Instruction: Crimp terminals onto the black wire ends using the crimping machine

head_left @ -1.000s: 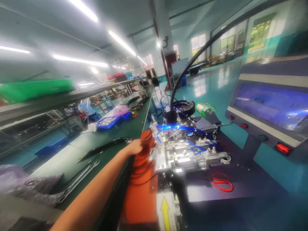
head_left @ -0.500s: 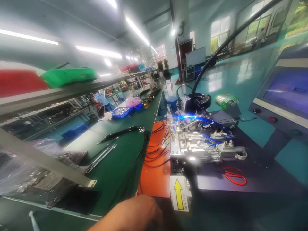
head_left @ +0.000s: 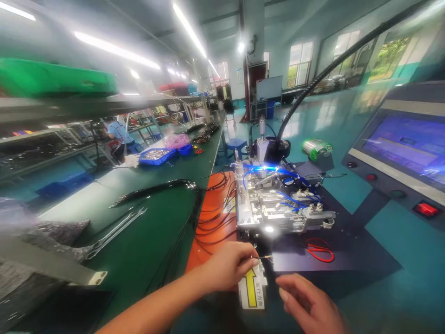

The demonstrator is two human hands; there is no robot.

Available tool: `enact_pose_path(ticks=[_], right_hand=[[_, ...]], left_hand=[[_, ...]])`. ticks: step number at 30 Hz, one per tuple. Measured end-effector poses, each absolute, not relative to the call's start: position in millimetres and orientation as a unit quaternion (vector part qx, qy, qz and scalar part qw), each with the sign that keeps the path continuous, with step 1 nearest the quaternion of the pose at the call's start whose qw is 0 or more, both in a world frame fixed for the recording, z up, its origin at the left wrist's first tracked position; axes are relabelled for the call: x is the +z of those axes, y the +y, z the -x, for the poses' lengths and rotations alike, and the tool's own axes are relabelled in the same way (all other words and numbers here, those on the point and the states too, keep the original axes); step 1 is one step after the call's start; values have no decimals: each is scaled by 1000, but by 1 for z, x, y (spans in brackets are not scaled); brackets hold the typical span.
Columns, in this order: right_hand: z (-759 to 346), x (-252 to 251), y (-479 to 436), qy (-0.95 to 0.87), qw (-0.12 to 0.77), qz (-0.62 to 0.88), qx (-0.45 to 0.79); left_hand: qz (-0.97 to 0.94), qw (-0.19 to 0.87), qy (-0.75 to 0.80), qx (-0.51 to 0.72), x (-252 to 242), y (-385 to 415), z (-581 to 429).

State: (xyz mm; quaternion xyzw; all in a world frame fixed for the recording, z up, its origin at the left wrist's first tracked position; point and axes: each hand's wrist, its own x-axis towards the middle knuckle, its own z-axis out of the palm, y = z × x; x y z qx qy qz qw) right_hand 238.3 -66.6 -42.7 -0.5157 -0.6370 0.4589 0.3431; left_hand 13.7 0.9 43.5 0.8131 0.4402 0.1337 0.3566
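My left hand is closed in a pinch on a thin black cable, whose small metal-tipped end sticks out to the right. Below its fingertips is a white label with a yellow arrow. My right hand is at the lower right, fingers curled, with a small gap between thumb and forefinger and nothing visible in it. Just beyond both hands stands a metal machine with cylinders and blue air tubes. Several black cables lie over the orange plate at its left side.
Red-handled scissors or pliers lie on the machine's dark base. Wrenches and a bundle of black cables lie on the green bench. A screen panel stands at right. Blue trays sit farther off, near a seated person.
My left hand has moved up and right and now shows a cable end in its fingers. My right hand has come into view. The camera view has shifted slightly to the right.
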Motion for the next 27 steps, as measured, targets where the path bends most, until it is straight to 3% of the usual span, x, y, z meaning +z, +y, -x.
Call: enact_pose_path(ticks=[9, 18, 27], right_hand=[[-221, -19, -29, -557, 375, 505, 542], [-210, 1, -25, -521, 384, 469, 601], [-217, 2, -25, -539, 385, 496, 562]], left_hand=[[-786, 386, 427, 228, 21, -1, -5], [-812, 333, 403, 258, 12, -5, -4], [-828, 310, 392, 254, 10, -4, -3]])
